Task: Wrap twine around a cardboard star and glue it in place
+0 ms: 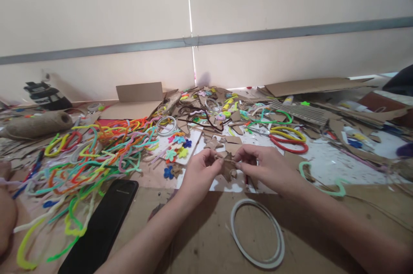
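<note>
Both my hands meet over the middle of the table. My left hand point(203, 168) is closed, thumb and forefinger pinched on a thin tan strand that looks like twine point(227, 161). The strand runs across to my right hand point(261, 164), whose fingertips are also closed on it. Just beneath the fingers is a small brown cardboard cutout point(228, 170) with pointed edges; whether the strand is fixed to it I cannot tell. Farther back lies another star-like cardboard piece point(213, 143). Colourful felt flowers point(176, 149) are spread left of my left hand.
A white tape ring point(235, 231) lies in front of me, a black phone point(103, 222) to its left. Tangled pipe cleaners point(119, 145) and a twine roll point(38, 124) fill the left. Red-and-yellow-handled scissors point(290, 147) lie right. Another person's arm point(6, 213) shows at the left edge.
</note>
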A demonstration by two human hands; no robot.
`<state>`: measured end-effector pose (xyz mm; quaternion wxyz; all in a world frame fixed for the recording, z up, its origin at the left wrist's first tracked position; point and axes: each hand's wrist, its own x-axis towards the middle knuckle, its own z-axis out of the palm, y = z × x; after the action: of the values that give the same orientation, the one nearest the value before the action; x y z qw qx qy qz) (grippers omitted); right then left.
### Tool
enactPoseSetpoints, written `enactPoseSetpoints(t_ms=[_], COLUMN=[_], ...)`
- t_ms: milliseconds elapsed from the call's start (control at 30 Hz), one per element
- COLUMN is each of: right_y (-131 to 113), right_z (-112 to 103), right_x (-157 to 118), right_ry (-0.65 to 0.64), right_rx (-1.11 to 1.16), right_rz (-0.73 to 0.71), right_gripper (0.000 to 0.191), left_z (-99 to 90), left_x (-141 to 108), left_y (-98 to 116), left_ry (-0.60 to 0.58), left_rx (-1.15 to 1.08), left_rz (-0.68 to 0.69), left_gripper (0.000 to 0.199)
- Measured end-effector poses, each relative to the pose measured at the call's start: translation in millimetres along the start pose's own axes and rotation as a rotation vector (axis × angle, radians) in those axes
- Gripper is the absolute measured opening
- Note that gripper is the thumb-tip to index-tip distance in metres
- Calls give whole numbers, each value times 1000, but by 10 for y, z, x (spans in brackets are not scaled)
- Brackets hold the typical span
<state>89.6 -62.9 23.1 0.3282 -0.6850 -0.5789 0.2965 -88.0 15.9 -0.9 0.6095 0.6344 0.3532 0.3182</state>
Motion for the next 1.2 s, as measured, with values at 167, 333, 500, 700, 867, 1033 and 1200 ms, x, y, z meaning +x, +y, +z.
enactPoseSetpoints(t_ms=[167, 333, 500, 700, 867, 1033, 1200], right_y=[-27, -57, -64, -38, -52, -69, -16], right_z=[-39, -40, -34, -17, -14, -27, -16], right_x=[-8, -24, -39, -29, -16, -8, 17], right_ry=[78, 157, 170, 175, 122, 63, 36], right_rx=[-160, -147, -77, -36, 95, 128, -39], right_rz=[-126, -185, -174, -169, -107, -58, -88], right_gripper=[14, 18, 17, 14, 17, 22, 13], left_z=[-25, -24, -30, -23, 9, 19, -16], left_x=[-23, -39, -53, -39, -27, -30, -21], left_y=[9, 48, 63, 32, 26, 33, 22], left_ry=[-3, -10, -33, -64, -67, -84, -4], left_rx=[207, 308, 309, 194, 22, -5, 74], left_rz=[119, 133, 122, 95, 6, -6, 41], left_gripper=[10, 10, 11, 12, 15, 16, 14])
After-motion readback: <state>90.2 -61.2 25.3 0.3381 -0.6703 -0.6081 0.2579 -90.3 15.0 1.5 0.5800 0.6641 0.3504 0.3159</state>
